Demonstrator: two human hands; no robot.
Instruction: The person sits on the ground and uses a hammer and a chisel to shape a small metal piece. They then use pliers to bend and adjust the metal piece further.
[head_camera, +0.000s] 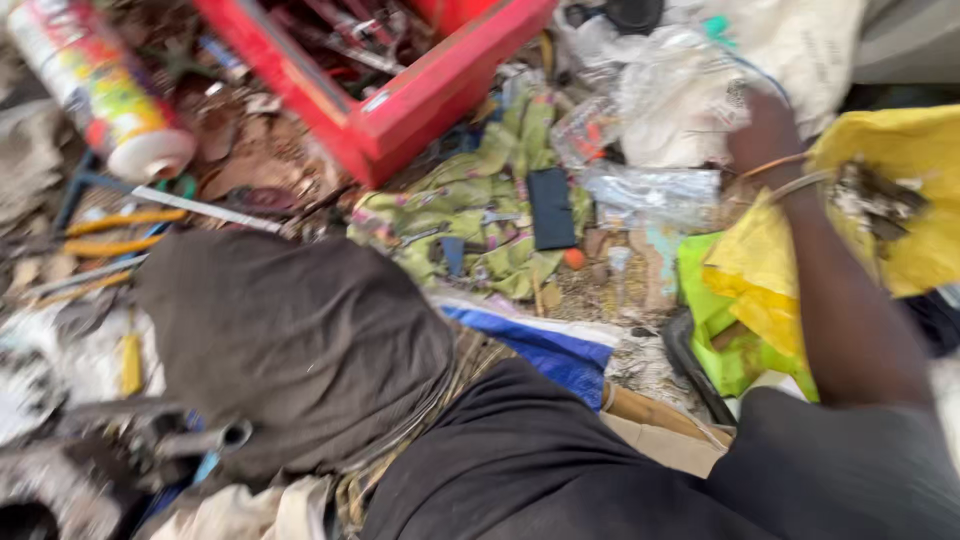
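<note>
Right hand (765, 125) stretched out at the upper right, over a heap of clear plastic bags (670, 100), wrist ringed by 2 thin bangles (790, 172). Fingers blurred and turned away from the camera — cannot tell whether spread, pressed together or pinching anything. Just beside the forearm, touching it, a yellow bag (900, 170) with dark scraps showing at its mouth; under that, a bright green bag (715, 320). Left hand hidden, out of sight, so no telling how its fingers stand. Across the lower left, a knee draped in dark grey cloth (290, 340), with a dark sleeve along the bottom edge. Beyond the knee, a crumpled green patterned cloth (470, 200) on the ground, a flat black rectangular object (551, 208) lying on it. Above that, a red metal toolbox (400, 110), open, tools inside. At the upper left, a spray can (100, 90) lying tilted — white cap toward the camera. Yellow-handled tools (120, 232) scattered at the left edge. Blue sheet (550, 350) tucked between knee and green bag.
</note>
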